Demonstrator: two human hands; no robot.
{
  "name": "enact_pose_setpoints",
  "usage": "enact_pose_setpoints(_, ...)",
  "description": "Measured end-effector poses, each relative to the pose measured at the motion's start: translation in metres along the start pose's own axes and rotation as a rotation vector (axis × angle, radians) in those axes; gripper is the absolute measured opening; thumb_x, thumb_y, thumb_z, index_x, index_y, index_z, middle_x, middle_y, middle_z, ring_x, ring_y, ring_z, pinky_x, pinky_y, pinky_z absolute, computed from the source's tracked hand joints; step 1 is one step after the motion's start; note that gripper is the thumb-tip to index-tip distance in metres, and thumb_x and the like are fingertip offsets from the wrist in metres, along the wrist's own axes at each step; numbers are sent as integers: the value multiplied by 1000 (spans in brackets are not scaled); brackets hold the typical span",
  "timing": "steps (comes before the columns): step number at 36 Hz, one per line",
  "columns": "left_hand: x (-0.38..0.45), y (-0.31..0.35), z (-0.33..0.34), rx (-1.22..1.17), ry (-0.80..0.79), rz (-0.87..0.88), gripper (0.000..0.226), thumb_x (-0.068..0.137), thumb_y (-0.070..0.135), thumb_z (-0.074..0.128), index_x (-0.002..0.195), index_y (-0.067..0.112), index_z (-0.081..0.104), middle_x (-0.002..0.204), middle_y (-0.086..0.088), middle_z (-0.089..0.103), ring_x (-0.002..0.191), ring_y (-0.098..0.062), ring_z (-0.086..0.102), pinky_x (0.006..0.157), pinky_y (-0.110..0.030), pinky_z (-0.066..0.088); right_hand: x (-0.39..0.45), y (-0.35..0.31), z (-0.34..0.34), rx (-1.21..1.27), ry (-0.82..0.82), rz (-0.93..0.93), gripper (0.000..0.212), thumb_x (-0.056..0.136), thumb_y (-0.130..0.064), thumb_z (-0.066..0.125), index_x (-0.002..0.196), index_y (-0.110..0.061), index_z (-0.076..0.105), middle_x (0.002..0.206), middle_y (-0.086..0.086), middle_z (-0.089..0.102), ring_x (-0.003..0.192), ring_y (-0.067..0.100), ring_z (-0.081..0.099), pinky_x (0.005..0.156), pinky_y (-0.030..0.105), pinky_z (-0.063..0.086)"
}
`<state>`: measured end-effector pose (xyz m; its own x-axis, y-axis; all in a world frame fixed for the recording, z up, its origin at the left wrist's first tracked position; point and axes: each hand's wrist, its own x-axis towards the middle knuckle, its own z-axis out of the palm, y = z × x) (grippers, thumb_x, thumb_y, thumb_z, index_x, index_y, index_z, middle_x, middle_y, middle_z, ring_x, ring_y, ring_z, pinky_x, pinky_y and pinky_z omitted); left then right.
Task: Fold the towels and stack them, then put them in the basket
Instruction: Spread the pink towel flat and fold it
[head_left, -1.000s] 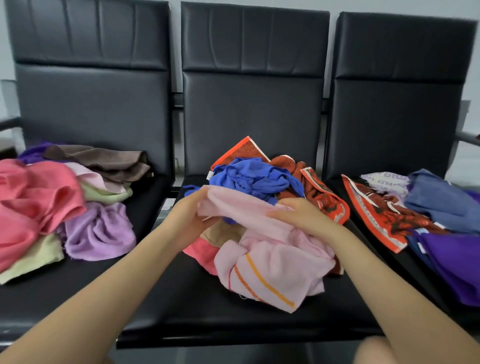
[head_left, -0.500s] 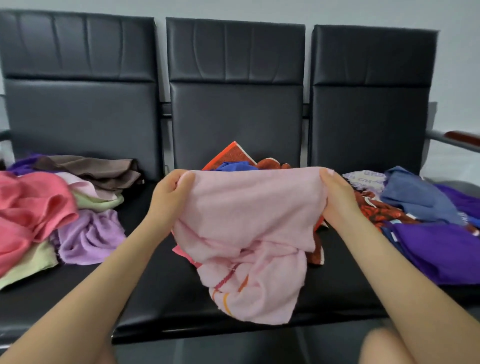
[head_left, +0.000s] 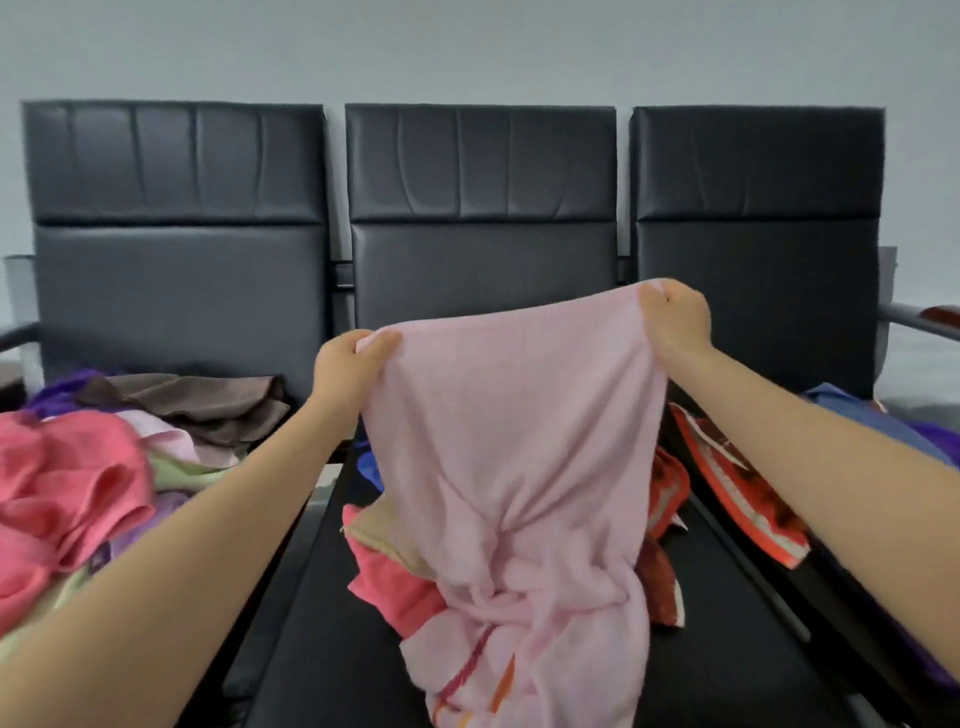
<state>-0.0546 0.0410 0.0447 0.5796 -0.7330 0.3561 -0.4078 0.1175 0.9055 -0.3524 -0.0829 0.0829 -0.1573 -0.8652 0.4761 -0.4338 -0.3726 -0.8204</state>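
Note:
A pale pink towel (head_left: 514, 447) with orange and red stripes near its lower end hangs stretched between my two hands above the middle seat. My left hand (head_left: 349, 364) pinches its upper left corner. My right hand (head_left: 675, 317) grips the upper right corner, held a little higher. The towel's lower part is twisted and bunched, resting on a heap of towels (head_left: 395, 582) on the middle seat, mostly hidden behind it. No basket is in view.
Three black padded chairs (head_left: 483, 208) stand in a row against a grey wall. The left seat holds a heap of pink, brown, purple and green towels (head_left: 78, 488). The right seat carries red patterned (head_left: 737, 493), blue and purple towels.
Both hands have lifted the pink towel up off the pile and pulled its top edge wider apart. The right hand rose higher than the left. The camera tilted upward.

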Motion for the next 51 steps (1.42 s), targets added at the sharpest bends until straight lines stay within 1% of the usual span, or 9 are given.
enact_pose_setpoints(6, 79, 5, 33, 167, 47, 16, 21, 85, 32, 51, 70, 17, 49, 69, -2, 45, 67, -22, 40, 57, -30, 30, 68, -1, 52, -74, -15, -18, 24, 97, -18, 38, 93, -16, 61, 99, 9, 61, 99, 31, 55, 75, 31, 38)
enact_pose_setpoints(8, 89, -16, 50, 297, -52, -67, 32, 89, 35, 53, 113, 15, 61, 105, -10, 62, 95, -28, 58, 77, -30, 43, 69, 18, 75, -92, -108, 116, 42, 99, -25, 44, 139, -11, 46, 135, 13, 54, 124, 32, 50, 95, 32, 39)
enact_pose_setpoints(11, 73, -59, 74, 382, -197, -271, 67, 93, 41, 55, 146, 7, 31, 141, -15, 47, 124, -34, 50, 99, -35, 42, 42, 55, 98, -178, -271, 244, 63, 98, -35, 47, 151, -11, 25, 147, 13, 44, 133, 31, 43, 104, 34, 36)
enact_pose_setpoints(17, 12, -103, 72, 424, -224, -353, 60, 82, 49, 48, 131, 15, 50, 134, -17, 51, 121, -37, 49, 103, -43, 41, -22, 111, 89, -313, -410, 165, 34, 91, -31, 46, 115, -12, 60, 120, 14, 61, 112, 34, 57, 87, 35, 46)
enact_pose_setpoints(24, -60, -82, 39, 329, -163, -302, 47, 91, 39, 56, 128, 10, 55, 124, -8, 58, 115, -27, 54, 89, -32, 42, -98, 92, 27, -165, -329, 120, 27, 95, -20, 48, 99, 1, 65, 97, 22, 64, 89, 38, 60, 66, 36, 46)
enact_pose_setpoints(29, -116, -68, 18, 339, -223, -315, 44, 89, 48, 57, 71, 8, 50, 67, -3, 58, 73, -24, 56, 74, -36, 43, -132, 63, -16, -129, -501, 235, 31, 95, -26, 47, 95, -4, 69, 84, 10, 67, 72, 23, 60, 71, 38, 52)
enact_pose_setpoints(36, -168, -67, 15, 427, -471, -411, 75, 86, 69, 43, 137, 14, 51, 129, -12, 59, 123, -32, 50, 108, -41, 35, -185, 44, -47, -549, -820, 300, 43, 96, -51, 44, 80, -14, 61, 73, 0, 67, 51, 14, 58, 46, 21, 37)
enact_pose_setpoints(45, -182, -59, 25, 245, -368, -444, 40, 91, 45, 60, 102, 7, 68, 84, 2, 59, 95, -21, 58, 75, -24, 36, -225, 65, -54, -225, -977, 492, 39, 85, -50, 66, 108, -19, 63, 95, -2, 66, 73, 12, 58, 57, 21, 42)
enact_pose_setpoints(51, -183, -57, 35, 131, -352, -337, 34, 91, 32, 61, 70, 7, 54, 70, -1, 52, 70, -16, 51, 64, -26, 39, -229, 63, -41, -183, -888, 184, 18, 88, -31, 67, 92, -14, 65, 95, -2, 65, 86, 14, 60, 65, 24, 43)
